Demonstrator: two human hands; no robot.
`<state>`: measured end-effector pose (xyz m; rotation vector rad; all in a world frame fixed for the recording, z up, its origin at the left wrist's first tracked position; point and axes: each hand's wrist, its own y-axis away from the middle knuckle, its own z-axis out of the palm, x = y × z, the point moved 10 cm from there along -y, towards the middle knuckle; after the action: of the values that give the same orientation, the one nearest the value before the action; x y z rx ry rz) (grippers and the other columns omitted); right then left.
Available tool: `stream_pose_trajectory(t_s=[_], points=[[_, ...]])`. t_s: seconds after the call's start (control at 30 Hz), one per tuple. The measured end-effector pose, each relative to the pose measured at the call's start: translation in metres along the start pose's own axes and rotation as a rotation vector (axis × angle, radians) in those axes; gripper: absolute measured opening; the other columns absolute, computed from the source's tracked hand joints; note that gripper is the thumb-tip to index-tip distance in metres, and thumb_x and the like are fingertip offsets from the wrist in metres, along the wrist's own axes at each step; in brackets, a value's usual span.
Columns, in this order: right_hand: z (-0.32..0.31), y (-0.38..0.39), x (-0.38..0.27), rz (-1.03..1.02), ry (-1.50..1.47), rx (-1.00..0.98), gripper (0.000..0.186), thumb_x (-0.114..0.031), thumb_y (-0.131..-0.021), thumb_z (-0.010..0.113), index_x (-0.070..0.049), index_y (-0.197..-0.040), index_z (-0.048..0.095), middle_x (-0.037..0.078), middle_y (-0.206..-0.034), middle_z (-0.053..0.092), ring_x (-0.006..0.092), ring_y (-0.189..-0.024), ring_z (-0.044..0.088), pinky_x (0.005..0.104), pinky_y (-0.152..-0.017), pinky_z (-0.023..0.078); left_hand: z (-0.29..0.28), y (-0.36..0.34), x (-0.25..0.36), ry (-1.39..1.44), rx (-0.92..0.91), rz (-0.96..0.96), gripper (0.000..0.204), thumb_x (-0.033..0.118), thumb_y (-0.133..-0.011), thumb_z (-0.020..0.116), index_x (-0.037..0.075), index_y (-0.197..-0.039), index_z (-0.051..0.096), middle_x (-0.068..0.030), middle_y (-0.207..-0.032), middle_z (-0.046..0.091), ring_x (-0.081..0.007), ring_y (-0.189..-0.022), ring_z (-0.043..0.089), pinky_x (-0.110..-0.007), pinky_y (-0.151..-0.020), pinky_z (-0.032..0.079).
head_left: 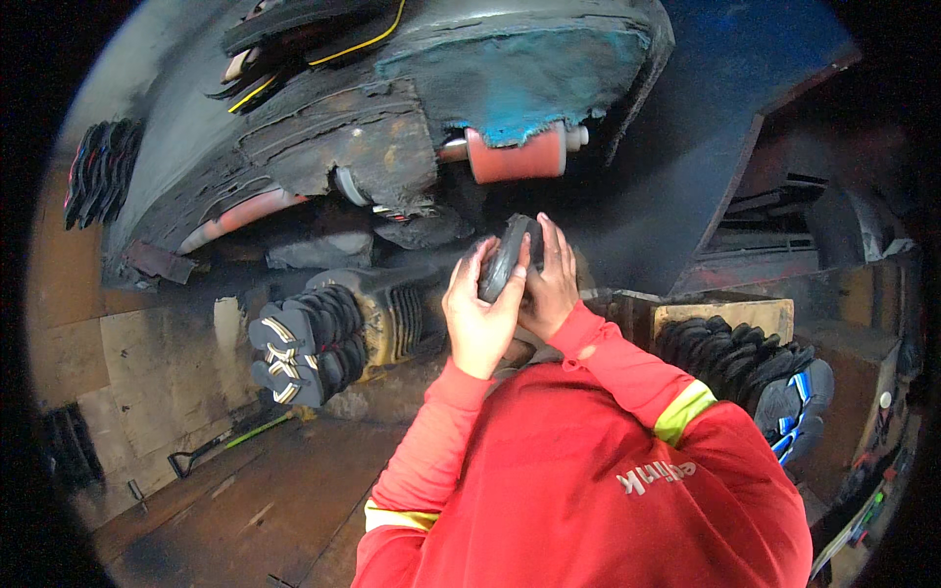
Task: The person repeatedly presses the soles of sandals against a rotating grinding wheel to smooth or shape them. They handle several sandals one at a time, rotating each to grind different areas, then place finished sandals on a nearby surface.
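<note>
Both my hands are closed around a dark grey flip-flop [504, 263], tilted up and seen mostly along its thick edge. My left hand [480, 312] grips its near left side, fingers pointing up. On the other side my right hand [552, 282] wraps it, thumb and fingers pressed against it. Whether it is one flip-flop or two pressed together, I cannot tell. Just beyond my hands, apart from the flip-flop, a red grinding roller [517, 157] sits on a shaft under a ragged, blue-dusted hood [529, 73].
Flip-flops with striped straps [284, 343] are stacked left of me. On the right a wooden crate [725, 316] stands by a row of dark flip-flops [720, 348] with blue straps at the end. A second reddish roller [240, 218] shows at left. A green-handled shovel [230, 443] lies near the wall.
</note>
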<state>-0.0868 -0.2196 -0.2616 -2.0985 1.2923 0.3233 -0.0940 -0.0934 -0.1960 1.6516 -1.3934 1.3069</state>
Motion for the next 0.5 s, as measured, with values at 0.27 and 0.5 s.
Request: stream_pose_trajectory(t_s=[0.27, 0.5], points=[[0.016, -0.029, -0.003, -0.033, -0.145, 0.002, 0.074, -0.026, -0.086, 0.066, -0.009, -0.152, 0.041, 0.026, -0.164, 0.022, 0.0489, -0.151, 0.019, 0.0745, -0.113, 0.017, 0.014, -0.033, 0.008, -0.235, -0.038, -0.048, 0.031, 0.020, -0.090, 0.073, -0.003, -0.110, 0.068, -0.0263, -0.099, 0.070, -0.0424, -0.094, 0.071, -0.044, -0.081, 0.055], [0.027, -0.035, 0.011, 0.128, -0.282, -0.238, 0.086, -0.029, -0.087, 0.067, -0.002, -0.158, 0.027, 0.026, -0.167, 0.010, 0.0515, -0.153, 0.009, 0.0741, -0.112, 0.022, 0.024, -0.056, 0.015, -0.427, -0.094, -0.046, 0.024, 0.021, -0.090, 0.073, 0.000, -0.101, 0.073, -0.0223, -0.090, 0.072, -0.0291, -0.079, 0.073, -0.040, -0.074, 0.054]])
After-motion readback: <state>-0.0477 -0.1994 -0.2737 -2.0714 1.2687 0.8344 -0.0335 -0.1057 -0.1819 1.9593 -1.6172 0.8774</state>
